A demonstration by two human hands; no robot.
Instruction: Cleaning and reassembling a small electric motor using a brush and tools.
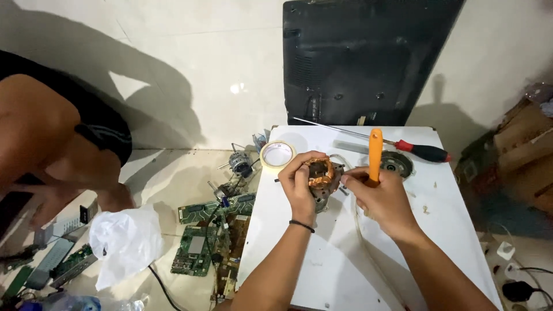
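White table (322,253) under both hands (345,193), circuit boards (210,236) on tiled floor (167,167).

Both hands meet ahead, left hand (300,187) and right hand (380,198) curled closed, gripping.

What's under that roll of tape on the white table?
The roll of tape lies flat on the white table, at its far left corner. Through its open middle only pale surface shows. Whatever sits beneath the ring itself is covered.
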